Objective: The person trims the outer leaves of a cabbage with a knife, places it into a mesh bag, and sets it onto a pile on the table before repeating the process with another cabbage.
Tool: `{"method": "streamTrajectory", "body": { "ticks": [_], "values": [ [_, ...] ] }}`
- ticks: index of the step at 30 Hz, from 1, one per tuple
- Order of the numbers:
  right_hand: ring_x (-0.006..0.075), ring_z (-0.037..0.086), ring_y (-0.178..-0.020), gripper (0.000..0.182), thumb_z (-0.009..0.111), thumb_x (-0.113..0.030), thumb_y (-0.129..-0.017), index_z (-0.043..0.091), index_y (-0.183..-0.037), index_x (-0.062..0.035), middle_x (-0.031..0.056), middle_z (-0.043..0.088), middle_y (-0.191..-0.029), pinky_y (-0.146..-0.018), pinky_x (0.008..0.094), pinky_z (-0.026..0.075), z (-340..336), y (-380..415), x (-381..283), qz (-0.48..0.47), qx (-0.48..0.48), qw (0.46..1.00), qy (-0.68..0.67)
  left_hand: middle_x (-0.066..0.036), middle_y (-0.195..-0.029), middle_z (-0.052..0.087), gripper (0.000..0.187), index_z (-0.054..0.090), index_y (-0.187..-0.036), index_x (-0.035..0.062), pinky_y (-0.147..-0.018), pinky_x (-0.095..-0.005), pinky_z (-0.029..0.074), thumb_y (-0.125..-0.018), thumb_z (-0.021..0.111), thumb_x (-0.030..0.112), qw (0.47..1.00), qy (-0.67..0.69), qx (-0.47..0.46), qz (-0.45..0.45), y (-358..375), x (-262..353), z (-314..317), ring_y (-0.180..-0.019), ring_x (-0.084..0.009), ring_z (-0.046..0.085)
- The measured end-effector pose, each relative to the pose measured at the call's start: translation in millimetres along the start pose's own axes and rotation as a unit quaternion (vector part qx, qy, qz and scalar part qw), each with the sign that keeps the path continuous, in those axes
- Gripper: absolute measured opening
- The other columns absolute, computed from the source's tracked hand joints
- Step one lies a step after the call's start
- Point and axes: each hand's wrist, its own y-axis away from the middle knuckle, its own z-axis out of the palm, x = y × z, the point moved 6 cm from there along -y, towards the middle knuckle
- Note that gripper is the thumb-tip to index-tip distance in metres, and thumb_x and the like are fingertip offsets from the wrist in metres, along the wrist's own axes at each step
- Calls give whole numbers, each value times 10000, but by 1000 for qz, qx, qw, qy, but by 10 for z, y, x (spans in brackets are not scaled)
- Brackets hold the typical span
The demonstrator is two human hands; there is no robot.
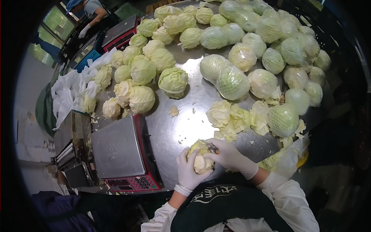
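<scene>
A small trimmed cabbage (203,163) rests in my left hand (188,172), its gloved fingers wrapped round the left side. My right hand (228,155), also in a white glove, is closed at the cabbage's upper right. Between its fingers shows a short dark piece of a small knife (213,149); the blade is mostly hidden. Just beyond my hands, loose cabbage leaves (234,119) lie on the metal table (164,127). A single whole green cabbage (173,82) sits farther up the table.
At left stands a red scale (118,149) with a flat metal pan. Unwrapped cabbages (142,69) are heaped at the back left, film-wrapped ones (232,83) at the right. White plastic bags (73,91) lie at the left edge. Another person (92,13) is at the far left.
</scene>
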Motion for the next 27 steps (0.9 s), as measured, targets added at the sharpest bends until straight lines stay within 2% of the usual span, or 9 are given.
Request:
{"method": "streamTrajectory", "body": {
  "ticks": [8,10,14,16,18,20,22,23,27],
  "values": [
    [335,683,-828,383,697,-210,-845,597,-1195,-93,127,674,-994,-682,428,545,-98,-295,616,79,131,973,171,-204,-1396,437,881,504,-1361,89,-1104,-481,377,-618,918,320,998,-45,-48,13,358,-393,-368,-1294,-392,438],
    [333,697,-871,472,713,-241,-842,580,-1279,-119,131,655,-1168,-757,410,567,-156,-181,321,26,151,977,151,-179,-1357,461,943,396,-1375,47,-1105,-446,399,-633,939,256,953,278,-30,-116,581,-837,-288,-1288,-322,472],
    [293,616,-1236,606,790,-262,-839,556,-1356,-51,158,613,-1328,-1001,357,517,259,-65,-136,-111,30,993,-12,-151,-1324,481,900,322,-1369,34,-1081,-390,436,-711,916,190,914,361,8,-185,594,-977,-172,-1260,-253,503],
    [266,657,-1145,509,771,-241,-871,601,-1301,-28,150,650,-1264,-975,331,518,500,-37,-241,-172,8,983,-62,-157,-1352,486,836,319,-1411,29,-1068,-385,458,-793,864,171,917,365,25,-159,546,-890,-165,-1257,-248,523],
    [238,663,-1096,461,756,-230,-888,620,-1273,-17,138,670,-1214,-952,321,519,601,-60,-129,-97,-60,989,-92,-170,-1374,496,788,318,-1461,23,-1056,-384,478,-858,809,148,828,506,40,-237,539,-942,-100,-1254,-243,540],
    [211,669,-1048,414,742,-219,-905,638,-1245,-5,127,690,-1163,-929,311,520,691,-66,7,-22,-133,983,-123,-160,-1395,507,730,326,-1492,24,-1033,-391,510,-939,733,271,843,497,18,-205,542,-934,-58,-1256,-250,562],
    [178,660,-975,340,717,-196,-931,663,-1201,3,107,708,-1062,-886,299,516,549,-83,206,19,-75,978,-196,-143,-1402,514,701,344,-1491,52,-1012,-414,539,-983,639,434,642,685,-35,-341,625,-915,183,-1265,-267,573],
    [152,650,-988,424,748,-226,-906,631,-1252,-10,93,689,-1120,-871,292,515,541,-62,285,12,-75,973,-218,-132,-1403,521,675,361,-1488,92,-960,-436,581,-1010,530,538,610,698,-58,-369,625,-822,237,-1249,-284,596],
    [278,686,-971,686,807,-416,-814,552,-1341,-59,134,627,-1181,-847,354,549,231,186,-310,-121,-28,992,35,-146,-1350,547,568,354,-1460,125,-850,-432,624,-1042,505,480,649,640,-76,-405,557,-703,360,-1150,-282,653]
  ]
}}
